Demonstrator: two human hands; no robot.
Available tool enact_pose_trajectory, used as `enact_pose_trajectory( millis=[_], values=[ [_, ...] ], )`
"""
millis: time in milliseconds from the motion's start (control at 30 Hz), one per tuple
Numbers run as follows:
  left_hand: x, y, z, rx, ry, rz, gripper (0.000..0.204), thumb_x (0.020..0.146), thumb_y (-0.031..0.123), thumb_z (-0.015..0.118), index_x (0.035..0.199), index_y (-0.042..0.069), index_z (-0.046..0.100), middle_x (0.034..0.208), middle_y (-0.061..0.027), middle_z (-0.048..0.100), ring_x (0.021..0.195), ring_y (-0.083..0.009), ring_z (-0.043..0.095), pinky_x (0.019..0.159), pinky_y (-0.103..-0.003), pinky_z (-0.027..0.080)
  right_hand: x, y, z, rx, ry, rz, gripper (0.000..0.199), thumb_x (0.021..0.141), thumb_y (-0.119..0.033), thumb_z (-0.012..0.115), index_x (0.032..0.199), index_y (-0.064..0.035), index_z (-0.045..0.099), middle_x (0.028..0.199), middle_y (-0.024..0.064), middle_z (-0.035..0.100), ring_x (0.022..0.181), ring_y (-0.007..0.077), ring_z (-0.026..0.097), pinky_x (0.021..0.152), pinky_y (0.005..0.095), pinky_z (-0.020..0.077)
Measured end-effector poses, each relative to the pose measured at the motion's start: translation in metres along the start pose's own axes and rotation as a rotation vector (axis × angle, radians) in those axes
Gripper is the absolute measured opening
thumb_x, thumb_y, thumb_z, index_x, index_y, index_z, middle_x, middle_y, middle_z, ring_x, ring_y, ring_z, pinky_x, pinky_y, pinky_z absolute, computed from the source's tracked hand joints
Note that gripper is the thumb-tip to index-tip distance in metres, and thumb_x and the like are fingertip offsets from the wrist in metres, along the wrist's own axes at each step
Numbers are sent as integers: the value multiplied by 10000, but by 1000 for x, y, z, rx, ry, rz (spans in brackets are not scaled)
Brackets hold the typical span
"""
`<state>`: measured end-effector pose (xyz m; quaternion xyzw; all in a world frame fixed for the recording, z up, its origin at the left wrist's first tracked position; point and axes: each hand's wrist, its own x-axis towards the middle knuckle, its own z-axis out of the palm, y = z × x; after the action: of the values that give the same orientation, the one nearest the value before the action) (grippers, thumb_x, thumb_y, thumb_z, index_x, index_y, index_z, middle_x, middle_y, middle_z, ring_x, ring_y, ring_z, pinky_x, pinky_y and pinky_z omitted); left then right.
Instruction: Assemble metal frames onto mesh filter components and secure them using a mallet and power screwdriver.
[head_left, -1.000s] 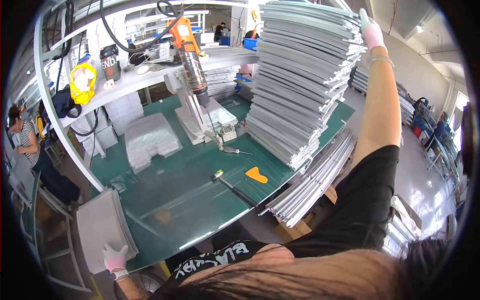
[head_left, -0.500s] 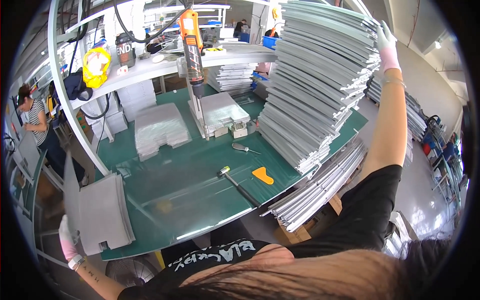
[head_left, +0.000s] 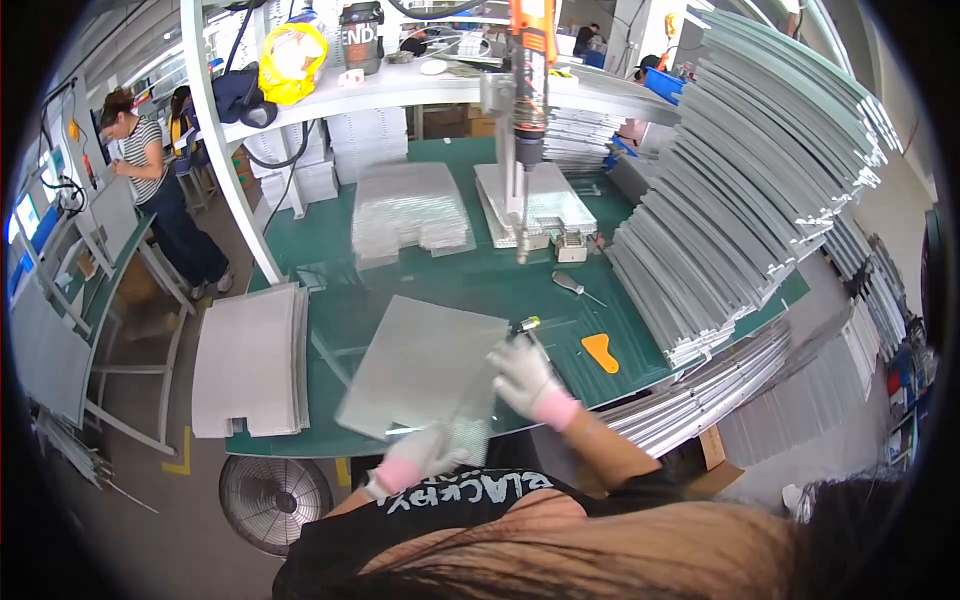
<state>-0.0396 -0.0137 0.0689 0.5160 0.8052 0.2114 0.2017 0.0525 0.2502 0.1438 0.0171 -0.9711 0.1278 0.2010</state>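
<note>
A thin grey sheet [head_left: 420, 362] lies at a slant over the green tabletop in front of me, its near right corner smeared by motion. My left hand [head_left: 425, 452], in a white glove with a pink cuff, is closed on the sheet's near edge. My right hand [head_left: 525, 382], gloved alike, is at the sheet's right edge with fingers apart, over part of a hammer [head_left: 530, 325]. Whether those fingers touch the sheet is unclear. To the left sits a low stack of grey sheets [head_left: 248, 365]; a tall leaning stack of panels [head_left: 740, 190] rises on the right.
An orange power screwdriver [head_left: 530, 100] hangs on a stand above a small stack with a metal block [head_left: 571, 247]. A screwdriver [head_left: 575, 287] and orange scraper [head_left: 600, 352] lie nearby. A wrapped stack [head_left: 410, 212] sits farther back. A fan [head_left: 275, 500] stands below; a person [head_left: 150, 180] works at left.
My left hand has come from the left stack to the table's near edge with a sheet. My right hand has dropped from the tall stack to the sheet. The view has shifted left.
</note>
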Motion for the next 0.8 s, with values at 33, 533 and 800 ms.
enact_pose_trajectory(
  millis=[33,533,800],
  values=[
    [5,26,-14,139,52,98,559,902,516,535,1122,3,573,1083,-212,613,958,-399,617,824,-455,499,-3,9,54,60,-175,101,495,885,-302,508,1337,-99,512,1407,177,452,1339,349,359,1083,607,229],
    [32,-61,-54,430,335,-265,848,807,588,589,1416,27,406,1498,-220,331,1408,-382,253,1164,-509,149,274,87,54,22,52,563,588,867,-245,624,1354,4,411,1165,235,602,1148,359,564,963,403,474],
    [39,-65,-61,419,295,-261,839,825,599,560,1425,36,397,1503,-219,322,1415,-381,243,1166,-512,137,315,61,13,157,417,109,514,857,-130,647,1343,-82,487,1045,119,646,981,265,626,862,374,497]
  ],
)
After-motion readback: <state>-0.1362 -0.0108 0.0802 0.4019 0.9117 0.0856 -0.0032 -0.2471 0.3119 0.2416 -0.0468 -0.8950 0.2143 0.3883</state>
